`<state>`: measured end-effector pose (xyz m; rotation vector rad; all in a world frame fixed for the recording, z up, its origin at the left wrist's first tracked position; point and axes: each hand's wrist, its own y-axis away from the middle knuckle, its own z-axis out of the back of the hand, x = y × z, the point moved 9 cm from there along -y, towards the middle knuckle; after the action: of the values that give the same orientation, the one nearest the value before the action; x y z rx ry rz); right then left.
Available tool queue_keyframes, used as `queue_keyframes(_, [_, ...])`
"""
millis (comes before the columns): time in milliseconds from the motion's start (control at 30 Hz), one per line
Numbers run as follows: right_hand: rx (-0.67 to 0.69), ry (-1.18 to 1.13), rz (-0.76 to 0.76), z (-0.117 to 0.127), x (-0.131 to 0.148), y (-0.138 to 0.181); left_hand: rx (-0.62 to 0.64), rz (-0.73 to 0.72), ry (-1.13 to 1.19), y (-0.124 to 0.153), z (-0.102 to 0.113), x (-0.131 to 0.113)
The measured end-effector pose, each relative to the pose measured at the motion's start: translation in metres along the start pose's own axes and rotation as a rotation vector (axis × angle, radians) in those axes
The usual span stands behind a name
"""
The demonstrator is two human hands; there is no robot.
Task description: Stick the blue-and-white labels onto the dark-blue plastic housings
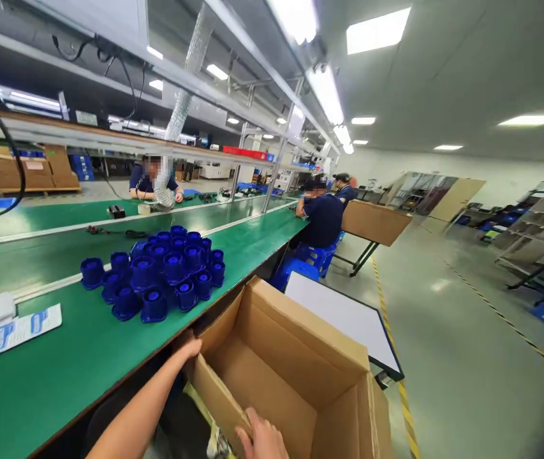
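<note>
Two hands on one open cardboard box [295, 376] at 6 o'clock — left hand [189, 349] grips its far corner, right hand [262, 440] clamps the near flap. Blue caps [157, 271] sit piled on the green worktop [85, 357] around 10 o'clock.

A large brown corrugated cardboard box [291, 376] sits open at the lower middle of the frame, just beside the near edge of the green desk. Its flaps stand up and splay outward, and the inside that shows looks bare (the bottom is partly hidden by the near wall). It is tilted a little, one corner pointing toward the lower left. Its near flap runs down to the bottom edge of the frame.
</note>
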<state>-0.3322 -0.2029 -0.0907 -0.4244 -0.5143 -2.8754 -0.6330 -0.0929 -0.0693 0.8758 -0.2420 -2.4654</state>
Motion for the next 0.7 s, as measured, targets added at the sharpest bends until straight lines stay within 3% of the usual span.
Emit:
queue_keyframes(100, [0.080,0.013,0.039,-0.003,-0.022,0.015,0.052,0.006,-0.001,-0.017,-0.010,0.006])
queue_keyframes(233, [0.170,0.045,0.010,-0.017,-0.046,0.035,0.021,-0.010,0.049,-0.037,-0.018,0.010])
queue_keyframes(533, [0.122,0.061,-0.011,-0.062,-0.011,0.046,0.012,-0.082,0.176,-0.049,-0.026,0.005])
queue_keyframes(700, [0.093,-0.010,0.034,-0.053,-0.034,0.055,0.068,-0.105,0.155,-0.038,-0.028,-0.006])
